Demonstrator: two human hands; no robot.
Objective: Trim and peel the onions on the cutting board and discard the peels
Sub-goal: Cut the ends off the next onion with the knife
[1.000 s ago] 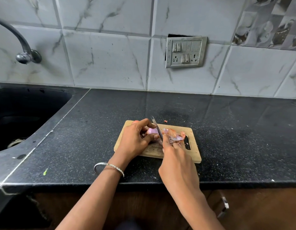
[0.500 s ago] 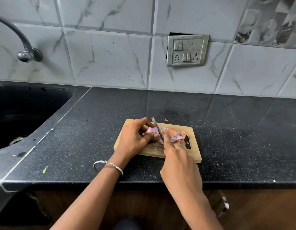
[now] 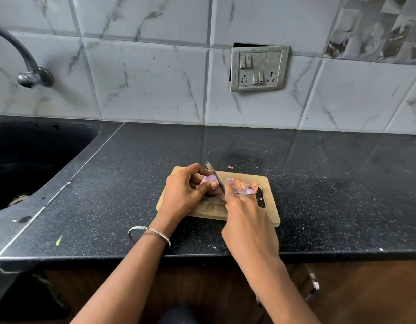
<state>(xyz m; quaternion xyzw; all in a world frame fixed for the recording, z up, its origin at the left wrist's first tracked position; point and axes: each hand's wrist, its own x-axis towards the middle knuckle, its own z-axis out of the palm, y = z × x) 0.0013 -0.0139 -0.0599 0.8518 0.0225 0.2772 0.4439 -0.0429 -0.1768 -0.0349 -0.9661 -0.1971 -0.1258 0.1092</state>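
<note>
Because the small onion [image 3: 207,180] looks slick, round and light, we pinch it firmly in our left hand [image 3: 184,197] while our right hand [image 3: 247,220], just beside it, grips the knife [image 3: 211,170].

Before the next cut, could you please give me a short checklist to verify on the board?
1. Onion gripped by left hand: ok.
2. Knife held in right hand, blade against the onion's right side: ok.
3. Left fingers clear of the blade: cannot tell; the thumb lies close to it.
4. Board flat on counter: ok.
5. Peels discarded: not ok; they are piled on the board, right of the blade.
</note>
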